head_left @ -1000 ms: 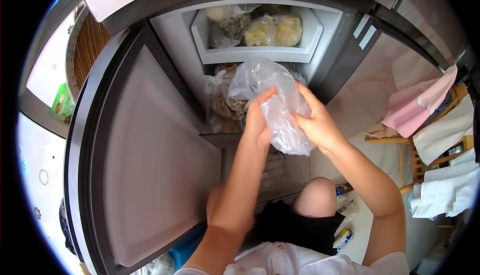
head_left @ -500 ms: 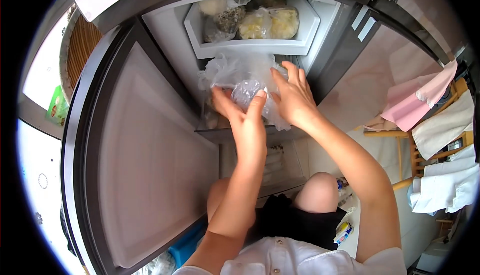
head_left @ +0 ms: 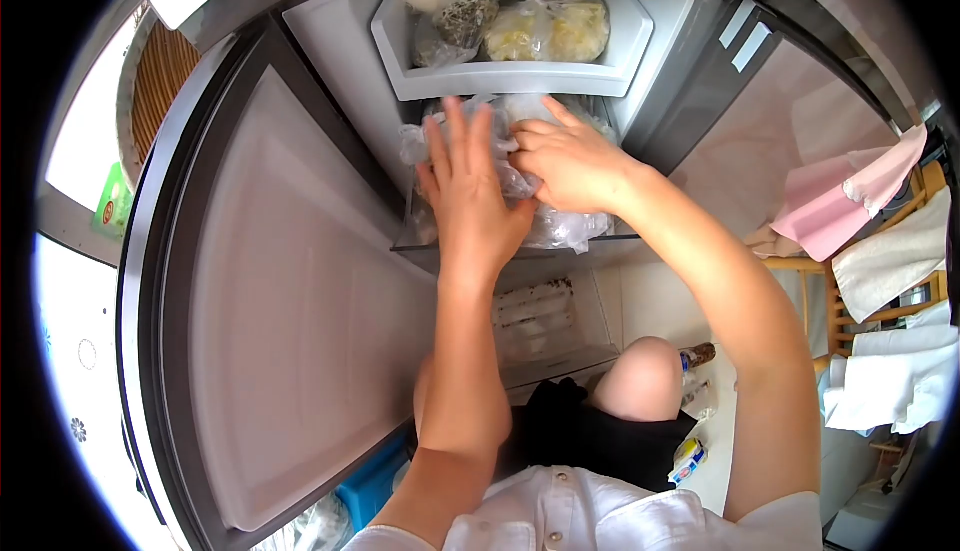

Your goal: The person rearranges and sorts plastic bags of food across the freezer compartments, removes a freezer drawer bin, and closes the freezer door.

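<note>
Clear plastic bags (head_left: 572,229) fill the pulled-out lower drawer (head_left: 410,236) of an open freezer. My left hand (head_left: 468,196) lies over the left part of the bags, its fingers spread and pointing away from me. To its right, my right hand (head_left: 575,166) has its fingers curled into the crumpled plastic, gripping a plastic bag. What the bags contain is mostly hidden under both hands. Above them, the white upper drawer (head_left: 520,81) holds a bag of pale yellow food (head_left: 548,31) and a bag of dark, speckled food (head_left: 460,29).
The freezer door (head_left: 300,311) stands wide on the left. A closed door panel (head_left: 760,141) is on the right, near a wooden rack with a pink cloth (head_left: 845,201) and white cloths (head_left: 890,376). Below the drawer, a clear container (head_left: 545,321) sits near my knees.
My left hand has turned from holding the bag's side to lying spread on top. The right hand has moved inward, its fingers now curled into the plastic. The bag is pressed lower.
</note>
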Tool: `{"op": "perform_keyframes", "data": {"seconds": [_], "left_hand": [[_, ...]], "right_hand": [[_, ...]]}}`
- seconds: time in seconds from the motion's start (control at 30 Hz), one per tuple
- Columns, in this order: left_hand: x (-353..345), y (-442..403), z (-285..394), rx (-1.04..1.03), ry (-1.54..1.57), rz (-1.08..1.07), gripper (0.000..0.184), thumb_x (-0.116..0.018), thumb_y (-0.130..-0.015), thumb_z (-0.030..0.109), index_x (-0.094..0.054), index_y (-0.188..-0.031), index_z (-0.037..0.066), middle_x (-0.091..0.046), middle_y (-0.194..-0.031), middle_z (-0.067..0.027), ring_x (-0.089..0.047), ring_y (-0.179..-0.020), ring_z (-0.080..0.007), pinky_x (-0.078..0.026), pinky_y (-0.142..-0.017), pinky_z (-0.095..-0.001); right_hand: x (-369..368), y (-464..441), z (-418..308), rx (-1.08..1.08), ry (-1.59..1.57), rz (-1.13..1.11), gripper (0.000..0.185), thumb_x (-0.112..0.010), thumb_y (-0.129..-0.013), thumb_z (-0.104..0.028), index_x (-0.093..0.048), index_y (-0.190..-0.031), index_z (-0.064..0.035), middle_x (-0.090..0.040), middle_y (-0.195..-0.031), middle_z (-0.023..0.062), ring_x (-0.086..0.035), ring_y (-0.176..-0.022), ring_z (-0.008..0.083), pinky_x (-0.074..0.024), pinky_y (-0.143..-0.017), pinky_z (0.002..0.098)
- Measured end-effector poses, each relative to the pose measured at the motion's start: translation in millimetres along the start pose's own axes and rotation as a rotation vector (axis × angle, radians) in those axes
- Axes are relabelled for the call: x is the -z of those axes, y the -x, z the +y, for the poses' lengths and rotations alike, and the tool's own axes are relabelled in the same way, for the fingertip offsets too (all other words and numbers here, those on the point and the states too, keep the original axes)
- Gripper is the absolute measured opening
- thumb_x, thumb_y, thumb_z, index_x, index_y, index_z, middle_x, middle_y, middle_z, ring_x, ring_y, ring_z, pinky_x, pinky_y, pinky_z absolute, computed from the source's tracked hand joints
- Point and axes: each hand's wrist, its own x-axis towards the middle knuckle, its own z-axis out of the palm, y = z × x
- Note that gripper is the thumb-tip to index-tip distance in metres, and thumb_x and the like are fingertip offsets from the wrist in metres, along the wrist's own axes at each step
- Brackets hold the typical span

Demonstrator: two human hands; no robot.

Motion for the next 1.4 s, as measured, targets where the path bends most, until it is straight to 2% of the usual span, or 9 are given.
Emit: {"op": "perform_keyframes", "data": {"seconds": [0.1,0.3,0.43,0.53,0.67,0.77,0.93,1.07,1.4], "left_hand": [[-1.6,2.9,-4.0,-0.034,-0.03,-0.185,0.078,-0.074,-0.071,0.014,-0.042,-0.141,0.0,-0.038,-0.149,-0.022,-0.031,-0.141,-0.0372,-0.021,-0.114,-0.0574],[2.2,12.5,-9.6,-0.136,0.013,-0.283,0.055,-0.067,-0.073,0.007,-0.056,-0.125,-0.005,-0.052,-0.137,-0.0195,-0.046,-0.131,-0.0321,-0.027,-0.112,-0.0568],[-12.7,5.0,-5.7,-0.155,-0.114,-0.229,0.037,-0.063,-0.072,0.001,-0.066,-0.108,-0.004,-0.052,-0.135,-0.0174,-0.045,-0.131,-0.0308,-0.027,-0.112,-0.0584],[-17.2,1.0,-0.2,-0.093,-0.139,-0.098,0.029,-0.066,-0.067,0.001,-0.072,-0.096,0.001,-0.047,-0.138,-0.0186,-0.035,-0.136,-0.0363,-0.023,-0.112,-0.061],[-17.4,2.4,11.3,-0.004,-0.165,0.102,0.029,-0.067,-0.066,0.0,-0.074,-0.093,0.004,-0.045,-0.141,-0.0217,-0.032,-0.138,-0.0395,-0.023,-0.113,-0.0595],[-18.0,2.0,-3.1,-0.002,0.021,0.036,0.028,-0.068,-0.065,0.001,-0.074,-0.093,0.003,-0.046,-0.139,-0.0236,-0.039,-0.135,-0.0394,-0.027,-0.113,-0.0569],[-1.2,14.0,6.5,-0.116,-0.012,-0.315,0.062,-0.069,-0.082,0.019,-0.047,-0.136,-0.001,-0.042,-0.142,-0.0312,-0.041,-0.134,-0.0415,-0.025,-0.113,-0.0584],[-18.3,29.0,3.9,-0.111,-0.071,-0.268,0.053,-0.05,-0.095,0.032,-0.047,-0.136,0.0,-0.035,-0.148,-0.0292,-0.03,-0.142,-0.0387,-0.015,-0.116,-0.0592],[-30.1,20.2,15.8,-0.069,-0.109,-0.116,0.044,-0.059,-0.082,0.016,-0.052,-0.123,0.001,-0.046,-0.139,-0.0262,-0.041,-0.134,-0.0389,-0.021,-0.111,-0.0654]], "right_hand": [[3.2,-10.3,-2.4,0.005,0.235,-0.231,0.038,-0.061,-0.081,-0.018,-0.068,-0.117,-0.0118,-0.06,-0.126,0.0054,-0.041,-0.135,0.0186,-0.0113,-0.121,0.0488],[0.0,1.8,11.9,-0.059,-0.17,-0.015,0.041,-0.061,-0.078,-0.01,-0.065,-0.119,-0.0065,-0.051,-0.14,0.0104,-0.033,-0.142,0.0236,-0.0175,-0.12,0.05],[11.1,52.0,-1.4,-0.13,-0.438,0.395,0.04,-0.071,-0.073,-0.012,-0.064,-0.113,-0.0079,-0.058,-0.118,0.0095,-0.05,-0.121,0.0268,-0.0413,-0.103,0.0417],[30.8,78.5,-17.7,-0.404,-0.624,0.114,0.033,-0.075,-0.073,-0.011,-0.062,-0.103,-0.0069,-0.054,-0.101,0.0091,-0.058,-0.095,0.0258,-0.049,-0.083,0.039],[0.5,82.7,-16.2,-0.343,-0.658,0.203,0.025,-0.075,-0.077,-0.009,-0.061,-0.098,-0.0069,-0.051,-0.094,0.0051,-0.056,-0.071,0.0198,-0.0477,-0.067,0.0359],[-11.8,74.5,-15.5,-0.348,-0.447,0.285,0.023,-0.075,-0.076,-0.01,-0.061,-0.094,-0.0068,-0.053,-0.093,0.0075,-0.059,-0.074,0.0259,-0.0488,-0.068,0.0387],[-12.2,67.6,-25.3,-0.456,-0.401,0.252,0.024,-0.072,-0.076,-0.007,-0.059,-0.096,-0.0073,-0.057,-0.095,0.0099,-0.061,-0.083,0.0335,-0.0503,-0.072,0.0426],[-13.7,91.4,-53.1,-0.365,-0.441,0.634,0.04,-0.07,-0.075,-0.004,-0.055,-0.112,-0.0017,-0.057,-0.102,0.0146,-0.057,-0.096,0.0333,-0.0475,-0.086,0.0413],[-55.6,106.1,-53.6,-0.405,0.013,0.641,0.055,-0.085,-0.064,-0.027,-0.059,-0.112,-0.018,-0.051,-0.115,0.005,-0.051,-0.105,0.0251,-0.0322,-0.092,0.05]]}}
